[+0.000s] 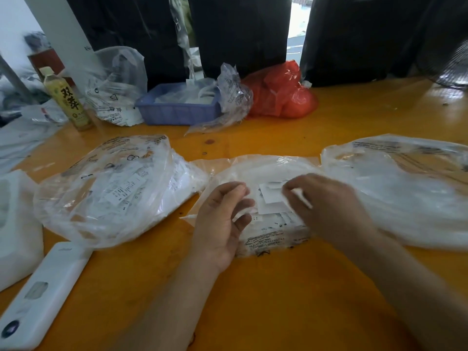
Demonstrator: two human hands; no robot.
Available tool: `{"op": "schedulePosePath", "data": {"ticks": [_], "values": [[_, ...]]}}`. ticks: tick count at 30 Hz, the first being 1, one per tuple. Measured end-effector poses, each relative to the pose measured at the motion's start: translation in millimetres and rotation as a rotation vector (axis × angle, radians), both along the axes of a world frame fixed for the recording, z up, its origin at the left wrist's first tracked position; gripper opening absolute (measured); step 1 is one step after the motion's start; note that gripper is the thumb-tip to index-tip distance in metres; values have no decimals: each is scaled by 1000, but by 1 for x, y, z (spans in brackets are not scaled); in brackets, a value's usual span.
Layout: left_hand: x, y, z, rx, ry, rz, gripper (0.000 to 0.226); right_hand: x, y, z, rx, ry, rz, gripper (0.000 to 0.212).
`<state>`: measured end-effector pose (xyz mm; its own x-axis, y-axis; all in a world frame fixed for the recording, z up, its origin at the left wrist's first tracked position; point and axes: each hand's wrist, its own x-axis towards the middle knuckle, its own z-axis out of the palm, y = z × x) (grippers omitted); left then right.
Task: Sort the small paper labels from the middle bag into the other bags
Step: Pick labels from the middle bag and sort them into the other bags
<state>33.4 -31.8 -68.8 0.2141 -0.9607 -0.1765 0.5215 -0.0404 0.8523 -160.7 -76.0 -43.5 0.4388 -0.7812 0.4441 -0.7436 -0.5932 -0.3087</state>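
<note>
The right hand is hovering over the mouth of the clear, crinkled middle plastic bag, its fingertips pinching a small white paper label just above the loose heap of white paper labels lying inside that bag. The left hand is resting at the bag's left edge, fingers loosely curled and pinching a fold of the thin plastic, holding it against the orange table.

To the left, just beside the middle bag, a bulging clear plastic bag with black print is lying full of printed white labels. To the right, another large clear plastic bag is lying flattened, its contents too blurred to tell.

Nearer the left edge, a long white rectangular device is lying on the table beside a white plastic object. Farther back are standing a yellow-green tea bottle with a cream cap, a blue plastic basket holding white items, a crumpled clear bag and a red plastic bag.
</note>
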Motion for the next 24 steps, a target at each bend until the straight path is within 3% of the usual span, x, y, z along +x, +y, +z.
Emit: {"op": "schedulePosePath", "data": {"ticks": [3, 7, 10, 12, 15, 19, 24], "values": [[-1, 2, 3, 2, -54, 1, 18, 15, -7, -20, 18, 276, -28, 38], [-2, 3, 1, -5, -56, 7, 13, 18, -17, -29, 22, 301, -78, 29], [-4, 2, 0, -19, 16, 30, 17, 15, -14, -31, 19, -144, -112, 18], [-5, 0, -2, -5, 23, 31, 19, 9, -11, -30, 168, -513, -122, 11], [-6, -1, -3, -1, 10, 29, 16, -1, -7, -26, 419, -877, -78, 20], [-7, 2, -5, -40, -22, 8, 31, -6, -2, -18, 534, -1087, -37, 26], [-8, 3, -6, -62, -53, -33, 20, -4, 0, -17, 555, -1108, 3, 27]]}}
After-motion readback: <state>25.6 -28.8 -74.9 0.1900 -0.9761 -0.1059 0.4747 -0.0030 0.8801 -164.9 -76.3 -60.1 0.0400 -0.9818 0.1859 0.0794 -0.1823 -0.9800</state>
